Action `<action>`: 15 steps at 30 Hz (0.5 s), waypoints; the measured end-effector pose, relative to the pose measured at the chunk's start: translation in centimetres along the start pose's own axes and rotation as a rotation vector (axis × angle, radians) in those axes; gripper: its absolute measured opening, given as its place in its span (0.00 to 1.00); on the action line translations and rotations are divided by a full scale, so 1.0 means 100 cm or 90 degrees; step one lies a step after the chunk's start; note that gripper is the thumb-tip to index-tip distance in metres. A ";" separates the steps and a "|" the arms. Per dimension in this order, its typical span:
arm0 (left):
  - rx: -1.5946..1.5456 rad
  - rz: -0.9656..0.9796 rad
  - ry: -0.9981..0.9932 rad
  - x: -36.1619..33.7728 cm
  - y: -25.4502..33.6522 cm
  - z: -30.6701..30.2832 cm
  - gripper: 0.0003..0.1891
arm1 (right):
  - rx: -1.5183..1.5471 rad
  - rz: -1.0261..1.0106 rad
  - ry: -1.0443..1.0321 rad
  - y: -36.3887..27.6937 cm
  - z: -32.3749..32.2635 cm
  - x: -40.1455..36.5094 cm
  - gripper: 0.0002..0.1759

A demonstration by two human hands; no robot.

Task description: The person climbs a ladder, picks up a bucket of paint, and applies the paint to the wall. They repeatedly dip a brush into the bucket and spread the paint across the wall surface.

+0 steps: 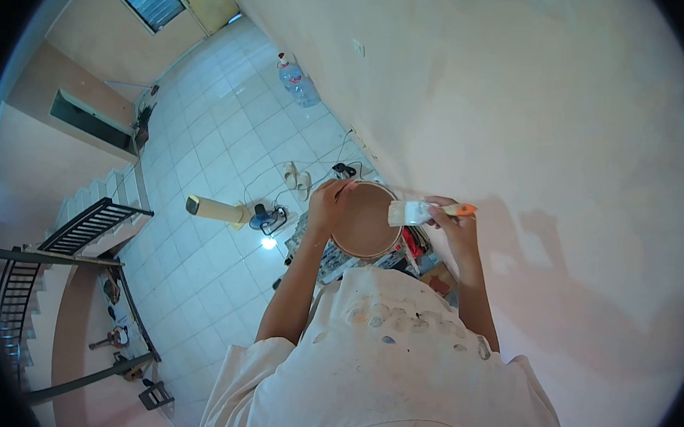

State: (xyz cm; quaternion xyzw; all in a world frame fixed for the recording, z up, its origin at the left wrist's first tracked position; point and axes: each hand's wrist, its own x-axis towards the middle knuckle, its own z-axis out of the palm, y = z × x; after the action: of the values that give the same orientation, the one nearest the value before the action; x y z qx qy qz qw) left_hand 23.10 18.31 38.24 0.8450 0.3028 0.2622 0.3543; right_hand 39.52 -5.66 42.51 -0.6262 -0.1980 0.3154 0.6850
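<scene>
Right hand (448, 215) fingers clamp the paintbrush (415, 212) handle; bristles lie at their 9 o'clock. Left hand (328, 205) grips the paint bucket (361, 255) rim.

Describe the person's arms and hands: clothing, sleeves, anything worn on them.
Both arms are bare below the short sleeves of a loose off-white T-shirt, which has paint marks across its front. The left hand and right hand wear no gloves; no watch or wristband shows.
</scene>
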 end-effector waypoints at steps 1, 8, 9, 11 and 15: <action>-0.022 0.013 0.007 0.000 -0.001 0.001 0.13 | -0.022 -0.001 -0.032 0.002 0.009 0.003 0.14; -0.039 -0.026 0.004 0.001 -0.001 0.003 0.13 | -0.207 -0.045 -0.173 0.023 0.044 0.016 0.09; -0.040 -0.016 0.004 0.001 -0.003 0.004 0.13 | -0.249 -0.052 -0.194 0.023 0.048 0.017 0.08; -0.043 -0.010 0.005 0.000 -0.007 0.007 0.13 | -0.294 -0.055 -0.217 0.022 0.057 0.020 0.09; -0.063 -0.015 0.004 0.001 -0.005 0.006 0.12 | -0.386 -0.143 -0.251 0.013 0.081 0.028 0.10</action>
State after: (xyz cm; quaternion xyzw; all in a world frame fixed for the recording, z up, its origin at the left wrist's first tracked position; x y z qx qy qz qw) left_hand 23.38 18.37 37.51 0.8221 0.3005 0.2752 0.3976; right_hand 35.89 2.21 41.99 -0.7023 -0.4777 0.2798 0.4474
